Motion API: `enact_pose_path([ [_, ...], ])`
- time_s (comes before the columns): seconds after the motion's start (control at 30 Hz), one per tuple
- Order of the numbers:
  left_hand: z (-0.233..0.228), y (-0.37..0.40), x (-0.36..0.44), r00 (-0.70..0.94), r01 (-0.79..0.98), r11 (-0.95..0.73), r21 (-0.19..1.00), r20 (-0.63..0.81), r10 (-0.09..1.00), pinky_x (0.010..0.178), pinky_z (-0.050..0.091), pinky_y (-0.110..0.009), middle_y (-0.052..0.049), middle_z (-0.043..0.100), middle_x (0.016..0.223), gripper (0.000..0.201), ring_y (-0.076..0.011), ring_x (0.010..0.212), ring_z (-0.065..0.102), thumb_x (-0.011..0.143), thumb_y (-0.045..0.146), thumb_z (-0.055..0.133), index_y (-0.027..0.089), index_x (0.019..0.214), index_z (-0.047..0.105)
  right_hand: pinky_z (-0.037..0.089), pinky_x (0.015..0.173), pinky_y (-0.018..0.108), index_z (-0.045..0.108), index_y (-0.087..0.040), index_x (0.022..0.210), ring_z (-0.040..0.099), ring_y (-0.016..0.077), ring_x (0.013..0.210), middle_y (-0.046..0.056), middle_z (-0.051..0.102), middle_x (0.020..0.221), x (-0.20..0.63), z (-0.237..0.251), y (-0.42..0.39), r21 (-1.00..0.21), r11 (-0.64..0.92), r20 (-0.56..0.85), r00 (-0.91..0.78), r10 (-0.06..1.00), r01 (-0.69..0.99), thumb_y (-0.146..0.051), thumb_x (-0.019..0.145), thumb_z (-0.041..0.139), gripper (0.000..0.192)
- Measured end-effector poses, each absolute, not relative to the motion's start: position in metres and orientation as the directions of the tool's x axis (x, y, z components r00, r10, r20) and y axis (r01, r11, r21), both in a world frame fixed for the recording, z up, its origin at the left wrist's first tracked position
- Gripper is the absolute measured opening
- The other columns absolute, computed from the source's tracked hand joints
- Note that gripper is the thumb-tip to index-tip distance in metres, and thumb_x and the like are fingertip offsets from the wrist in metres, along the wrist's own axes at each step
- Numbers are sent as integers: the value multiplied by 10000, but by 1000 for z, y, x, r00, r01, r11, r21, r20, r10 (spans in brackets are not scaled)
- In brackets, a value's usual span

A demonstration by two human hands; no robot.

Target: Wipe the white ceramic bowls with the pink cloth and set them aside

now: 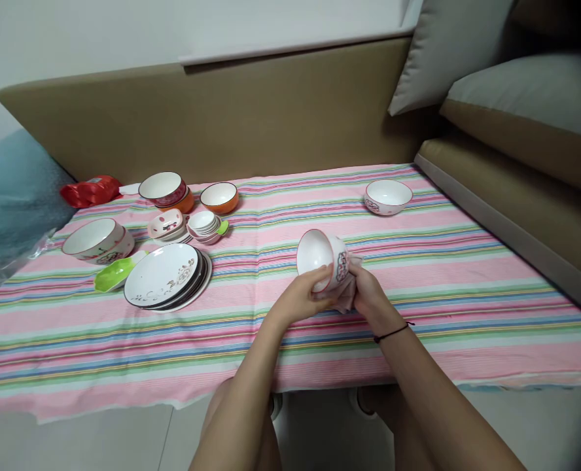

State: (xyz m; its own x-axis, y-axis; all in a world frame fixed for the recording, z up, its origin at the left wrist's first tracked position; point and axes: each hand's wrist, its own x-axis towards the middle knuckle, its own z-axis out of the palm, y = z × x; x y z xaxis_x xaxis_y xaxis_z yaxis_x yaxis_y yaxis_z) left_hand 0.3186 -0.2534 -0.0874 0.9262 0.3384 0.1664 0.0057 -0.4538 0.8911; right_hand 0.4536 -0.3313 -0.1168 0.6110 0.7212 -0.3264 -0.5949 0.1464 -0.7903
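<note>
A white bowl [315, 252] with a red rim and a printed pattern on its outside is held up over the striped cloth, tipped so its inside faces left. My left hand [303, 293] grips its near rim, thumb on the inner side. Against the bowl's outer base, my right hand [368, 288] is closed on a pale pink cloth [345, 296]. That cloth partly hides the bowl's underside. Beyond my right hand a similar white bowl [388, 196] stands upright on the striped cloth.
Stacked plates [160, 275] sit at left beside a green leaf-shaped dish [114, 275], a large bowl [99, 241], small dishes [203, 222], stacked bowls [163, 188] and an orange bowl [220, 197]. A red shiny bundle [91, 191] lies behind. Sofa cushions [526, 98] rise at right.
</note>
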Motion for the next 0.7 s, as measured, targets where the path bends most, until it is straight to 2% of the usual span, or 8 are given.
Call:
enact_pose_path([
  [0.1,-86,-256,317,874,71,-128,989,0,486,820,475,-332,-79,681,1069,473,-247,951,610,741,414,677,150,1129,627,554,643,277,668,-191,843,672,173,709,11,731,777,452,-112,-331,-802,128,-361,644,674,-584,-303,758,628,146],
  [0.17,-87,-256,317,828,6,104,995,-63,557,792,471,-322,-85,687,998,459,-223,884,614,795,485,599,124,1075,643,556,667,306,668,-194,895,677,198,759,17,732,812,450,-106,-332,-844,127,-307,663,683,-521,-354,753,640,216],
  [0.27,-88,-253,316,821,-45,215,976,-87,564,806,458,-318,-77,687,944,408,-206,857,609,802,457,604,114,1015,663,549,700,333,672,-208,878,674,220,804,15,729,819,450,-102,-332,-891,121,-238,677,697,-437,-400,728,663,244],
  [0.37,-88,-251,314,875,56,61,997,-78,478,822,454,-323,-55,691,922,310,-217,865,604,768,394,653,136,934,691,534,708,335,669,-205,849,665,218,801,14,727,813,455,-106,-334,-914,101,-224,697,681,-393,-426,715,671,258],
  [0.47,-90,-248,313,922,62,-170,984,9,388,893,444,-363,-54,693,1021,239,-244,962,599,778,295,627,187,979,696,525,666,316,655,-203,819,658,208,762,14,717,773,460,-113,-336,-897,80,-264,672,692,-434,-422,708,673,246],
  [0.6,-92,-242,314,918,-30,-503,864,223,329,1132,195,-456,-40,616,1262,267,-255,1295,427,764,124,555,257,934,713,509,573,297,618,-207,677,640,204,651,33,682,634,458,-114,-337,-835,2,-358,546,757,-550,-386,687,664,185],
  [0.67,-90,-241,314,925,-40,-564,825,244,290,1157,96,-478,-23,576,1323,272,-249,1338,382,765,112,547,267,915,713,499,551,290,599,-208,636,626,196,617,29,669,599,455,-111,-335,-819,4,-373,537,756,-574,-362,667,665,170],
  [0.7,-88,-242,314,934,-43,-548,836,229,276,1152,120,-478,-28,569,1333,263,-255,1320,404,764,132,570,263,946,708,497,553,286,600,-208,644,622,190,614,21,670,606,454,-110,-334,-820,21,-365,551,751,-572,-352,657,670,161],
])
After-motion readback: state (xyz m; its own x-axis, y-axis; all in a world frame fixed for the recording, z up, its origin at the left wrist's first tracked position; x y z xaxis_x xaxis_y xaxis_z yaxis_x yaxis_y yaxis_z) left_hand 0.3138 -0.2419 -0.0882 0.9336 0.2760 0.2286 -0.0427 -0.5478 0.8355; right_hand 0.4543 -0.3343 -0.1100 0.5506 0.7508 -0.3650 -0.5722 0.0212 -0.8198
